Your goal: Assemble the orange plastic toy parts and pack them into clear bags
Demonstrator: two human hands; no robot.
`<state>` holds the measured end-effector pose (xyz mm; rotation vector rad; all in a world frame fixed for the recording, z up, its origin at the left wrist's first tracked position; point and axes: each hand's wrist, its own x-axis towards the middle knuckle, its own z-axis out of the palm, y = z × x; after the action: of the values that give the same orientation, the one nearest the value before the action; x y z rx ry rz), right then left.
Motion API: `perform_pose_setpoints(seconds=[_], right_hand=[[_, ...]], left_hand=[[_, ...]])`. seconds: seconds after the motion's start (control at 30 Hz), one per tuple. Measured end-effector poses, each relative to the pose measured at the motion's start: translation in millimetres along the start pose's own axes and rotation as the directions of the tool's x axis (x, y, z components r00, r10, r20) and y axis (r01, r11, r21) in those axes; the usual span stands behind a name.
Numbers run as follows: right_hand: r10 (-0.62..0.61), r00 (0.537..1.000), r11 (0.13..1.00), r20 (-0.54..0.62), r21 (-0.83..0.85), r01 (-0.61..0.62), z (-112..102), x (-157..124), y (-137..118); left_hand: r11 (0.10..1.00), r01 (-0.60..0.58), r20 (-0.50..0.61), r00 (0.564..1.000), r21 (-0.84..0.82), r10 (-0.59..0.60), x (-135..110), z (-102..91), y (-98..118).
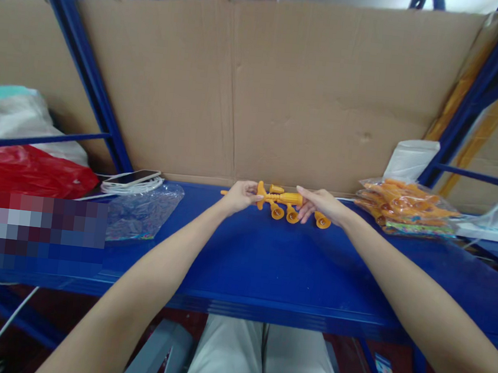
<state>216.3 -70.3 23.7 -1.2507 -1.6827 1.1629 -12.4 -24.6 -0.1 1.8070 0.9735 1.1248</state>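
Between my hands an orange plastic piece (pixel 280 198) with a crossbar and a ribbed shaft is held sideways, just over the far part of the blue table (pixel 258 264). My left hand (pixel 239 197) pinches its crossbar end. The fingers of my right hand (pixel 322 205) close around the thicker right end. Flared orange pieces with dark hollow mouths lie just below it: one cup-shaped piece (pixel 277 214), a second cup-shaped piece (pixel 292 216) and a third cup-shaped piece (pixel 322 221) under my right hand. Behind the held piece lies a small orange piece (pixel 276 189).
A clear bag of orange pieces (pixel 400 205) lies at the right, near a white power strip (pixel 493 233). At the left are an empty-looking clear bag (pixel 143 214), a phone (pixel 136 178) on a coiled white cable and a red bag (pixel 23 174). Cardboard (pixel 307 97) stands behind.
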Motion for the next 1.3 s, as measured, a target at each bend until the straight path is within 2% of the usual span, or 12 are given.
perform_pose_setpoints(seconds=[0.1,0.27,0.47,0.57,0.77,0.9,1.0,1.1,1.17,1.23,1.3], right_hand=[[0.014,1.000,1.000,0.009,0.012,-0.015,0.7,-0.1,-1.1],[0.115,0.993,0.993,0.008,0.008,-0.115,1.4,1.6,0.6],[0.169,0.985,0.982,0.044,-0.087,-0.165,-2.3,4.6,3.4],[0.175,0.984,0.980,-0.017,-0.088,-0.176,-10.9,7.8,6.2],[0.119,0.970,0.984,-0.211,-0.104,-0.143,-30.8,12.4,14.9],[0.119,0.944,0.971,-0.306,-0.163,-0.175,-36.6,13.1,19.7],[0.125,0.926,0.959,-0.357,-0.194,-0.204,-38.5,14.1,24.1],[0.109,0.908,0.946,-0.404,-0.239,-0.220,-40.7,16.0,29.9],[0.055,0.897,0.919,-0.438,-0.330,-0.218,-43.3,17.9,34.0],[-0.019,0.887,0.855,-0.461,-0.468,-0.225,-46.6,20.0,37.5],[-0.068,0.887,0.758,-0.456,-0.601,-0.252,-49.4,22.0,40.1]], left_hand=[[1.000,-0.006,-0.018,1.000,0.010,0.007,-1.0,0.5,1.7],[1.000,-0.008,0.004,1.000,-0.005,0.008,-2.0,0.5,3.0],[0.997,0.076,0.021,0.997,-0.030,-0.076,-1.8,-0.3,2.3],[0.994,0.108,-0.008,0.994,-0.033,-0.108,-1.2,-3.7,2.1],[0.981,0.176,-0.127,0.975,-0.076,-0.185,0.6,-18.0,-1.2],[0.960,0.234,-0.258,0.929,-0.151,-0.267,5.6,-30.3,-4.1],[0.937,0.305,-0.304,0.888,-0.167,-0.344,14.7,-36.8,-7.3],[0.901,0.428,-0.302,0.852,-0.071,-0.428,28.9,-37.4,-13.8],[0.865,0.501,-0.300,0.832,0.040,-0.468,39.9,-34.1,-21.0],[0.833,0.524,-0.288,0.837,0.177,-0.465,50.3,-28.3,-29.5],[0.815,0.499,-0.264,0.862,0.292,-0.433,58.5,-20.5,-37.2]])
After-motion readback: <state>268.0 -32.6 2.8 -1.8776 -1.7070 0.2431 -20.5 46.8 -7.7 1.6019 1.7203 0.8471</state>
